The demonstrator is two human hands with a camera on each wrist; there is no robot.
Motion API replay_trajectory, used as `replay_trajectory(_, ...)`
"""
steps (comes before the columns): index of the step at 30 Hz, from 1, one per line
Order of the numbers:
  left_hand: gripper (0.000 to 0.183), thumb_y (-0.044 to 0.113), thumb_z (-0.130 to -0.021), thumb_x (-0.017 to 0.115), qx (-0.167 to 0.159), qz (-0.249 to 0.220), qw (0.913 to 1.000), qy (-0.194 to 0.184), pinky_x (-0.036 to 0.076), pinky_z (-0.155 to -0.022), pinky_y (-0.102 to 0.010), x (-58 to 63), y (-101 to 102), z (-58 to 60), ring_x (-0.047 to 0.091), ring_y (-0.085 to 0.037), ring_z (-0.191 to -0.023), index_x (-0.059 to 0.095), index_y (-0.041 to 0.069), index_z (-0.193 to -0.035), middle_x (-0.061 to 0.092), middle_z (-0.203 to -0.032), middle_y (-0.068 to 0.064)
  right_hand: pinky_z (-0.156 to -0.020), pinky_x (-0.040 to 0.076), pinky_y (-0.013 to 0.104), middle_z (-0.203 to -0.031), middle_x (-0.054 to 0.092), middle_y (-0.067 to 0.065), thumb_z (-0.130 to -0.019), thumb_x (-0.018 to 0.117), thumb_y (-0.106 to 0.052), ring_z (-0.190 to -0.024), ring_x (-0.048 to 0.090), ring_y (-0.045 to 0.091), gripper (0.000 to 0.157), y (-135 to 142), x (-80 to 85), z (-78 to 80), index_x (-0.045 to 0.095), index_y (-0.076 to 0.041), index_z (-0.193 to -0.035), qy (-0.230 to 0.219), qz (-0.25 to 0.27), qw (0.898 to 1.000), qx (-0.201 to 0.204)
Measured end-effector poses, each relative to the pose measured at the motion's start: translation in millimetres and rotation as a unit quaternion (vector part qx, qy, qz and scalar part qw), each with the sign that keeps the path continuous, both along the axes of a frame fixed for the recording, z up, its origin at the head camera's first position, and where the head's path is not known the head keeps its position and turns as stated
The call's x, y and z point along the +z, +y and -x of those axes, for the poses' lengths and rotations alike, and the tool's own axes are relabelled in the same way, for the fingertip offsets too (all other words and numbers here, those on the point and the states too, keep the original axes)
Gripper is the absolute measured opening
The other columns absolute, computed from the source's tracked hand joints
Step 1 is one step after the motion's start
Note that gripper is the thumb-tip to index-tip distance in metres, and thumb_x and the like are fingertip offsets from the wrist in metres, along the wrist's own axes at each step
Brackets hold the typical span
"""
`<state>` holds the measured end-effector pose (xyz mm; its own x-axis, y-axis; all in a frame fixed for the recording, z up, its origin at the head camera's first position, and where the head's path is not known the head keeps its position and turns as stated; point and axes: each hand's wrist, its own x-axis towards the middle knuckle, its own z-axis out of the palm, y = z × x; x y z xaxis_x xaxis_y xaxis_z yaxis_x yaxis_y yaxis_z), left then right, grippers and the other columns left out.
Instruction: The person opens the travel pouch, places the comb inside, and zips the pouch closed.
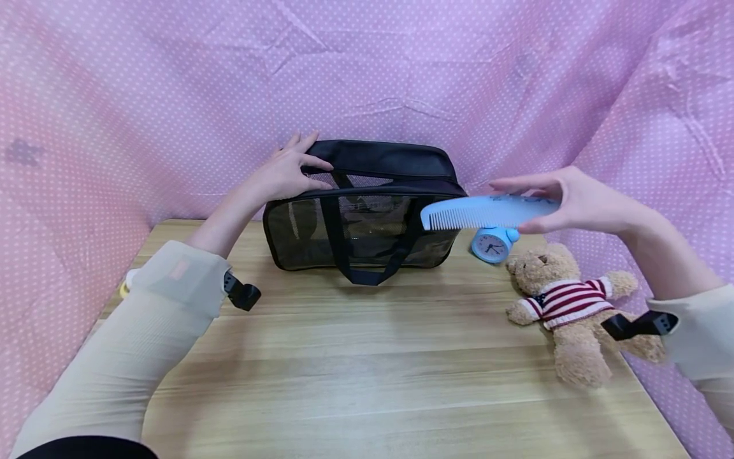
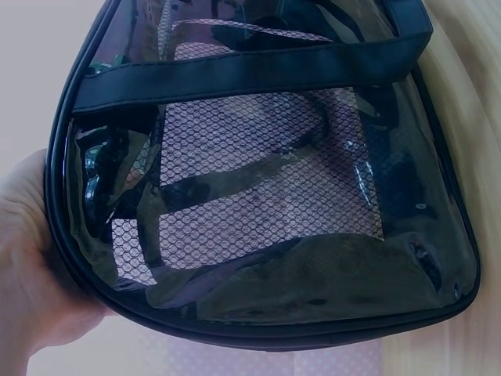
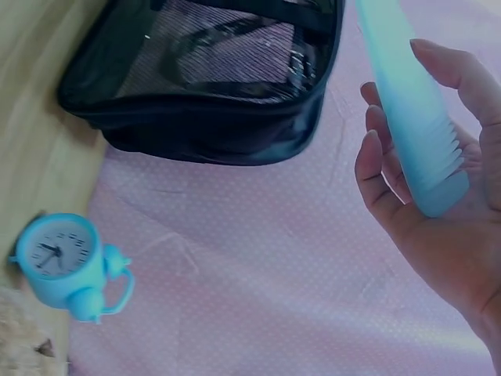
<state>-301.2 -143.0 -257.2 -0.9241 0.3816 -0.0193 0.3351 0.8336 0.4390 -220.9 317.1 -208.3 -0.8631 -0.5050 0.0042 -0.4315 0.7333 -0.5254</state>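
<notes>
In the head view a black bag (image 1: 287, 236) with see-through smoky sides stands on the table, its top parted and a dark strap handle (image 1: 364, 278) hanging down its front. My left hand (image 1: 289, 172) rests on its upper left corner, fingers spread across the opening between lid and front rim. In the left wrist view the bag's clear side (image 2: 344, 282) hides most of that hand. To the right of the bag, my right hand (image 1: 590, 203) pinches a light blue comb (image 1: 487, 210) between thumb and fingers in the air, teeth downward.
A small blue alarm clock (image 1: 491, 245) stands right of the bag, below the comb. Nearer the table's right edge lies a teddy bear (image 1: 579, 357) in a striped sweater. Pink dotted cloth (image 1: 401, 70) hangs behind the wooden table (image 1: 355, 370).
</notes>
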Motion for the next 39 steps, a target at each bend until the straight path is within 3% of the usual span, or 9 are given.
replay_trajectory(5, 0.05, 0.033, -0.101, 0.065, 0.001, 0.002, 1.0, 0.0, -0.009, -0.129, -0.062, -0.3, 1, 0.9, -0.017, -0.032, -0.161, 0.058, 0.017, -0.147, -0.006, -0.176, 0.001, -0.089, 0.048, 0.008, -0.142, 0.064, -0.019, -0.082, 0.086, -0.01, -0.11, 0.068, 0.0, 0.068, -5, 17.6, 12.9, 0.061, -0.026, -0.144, -0.013, 0.014, 1.0, -0.006)
replay_trajectory(14, 0.05, 0.033, -0.101, 0.066, 0.0, 0.004, 1.0, -0.001, -0.009, -0.129, -0.062, -0.3, 2, 1.4, -0.018, -0.032, -0.161, 0.058, 0.016, -0.148, -0.007, -0.176, 0.001, -0.089, 0.046, 0.009, -0.137, 0.067, -0.019, -0.085, 0.083, -0.01, -0.112, 0.067, -0.002, 0.065, -17, 38.0, 35.6, 0.062, -0.023, -0.144, -0.014, 0.034, 0.999, -0.013)
replay_trajectory(27, 0.05, 0.032, -0.101, 0.066, 0.005, 0.001, 1.0, 0.002, -0.01, -0.129, -0.062, 0.1, -1, 0.2, -0.017, -0.032, -0.161, 0.058, 0.016, -0.148, -0.005, -0.176, -0.001, -0.09, 0.045, 0.005, -0.145, 0.064, -0.01, -0.087, 0.083, -0.017, -0.113, 0.064, -0.007, 0.062, -42, 50.8, 64.4, 0.061, -0.023, -0.145, -0.003, 0.029, 1.0, -0.001)
replay_trajectory(35, 0.05, 0.032, -0.102, 0.065, 0.007, 0.005, 1.0, -0.002, -0.01, -0.129, -0.062, 0.7, -1, -0.6, -0.018, -0.032, -0.161, 0.057, 0.016, -0.148, -0.006, -0.176, 0.0, -0.093, 0.041, 0.003, -0.147, 0.063, -0.006, -0.087, 0.084, -0.026, -0.125, 0.057, -0.001, 0.062, -60, 52.2, 80.6, 0.061, -0.028, -0.144, 0.005, 0.006, 1.0, -0.002)
replay_trajectory(39, 0.05, 0.031, -0.102, 0.065, 0.005, 0.0, 1.0, -0.002, -0.009, -0.129, -0.063, 0.0, -1, -0.8, -0.018, -0.032, -0.161, 0.057, 0.015, -0.148, -0.006, -0.176, 0.0, -0.108, 0.041, 0.015, -0.151, 0.06, -0.005, -0.088, 0.083, -0.028, -0.135, 0.051, 0.008, 0.061, -69, 52.9, 88.6, 0.06, -0.029, -0.145, 0.003, -0.002, 1.0, 0.005)
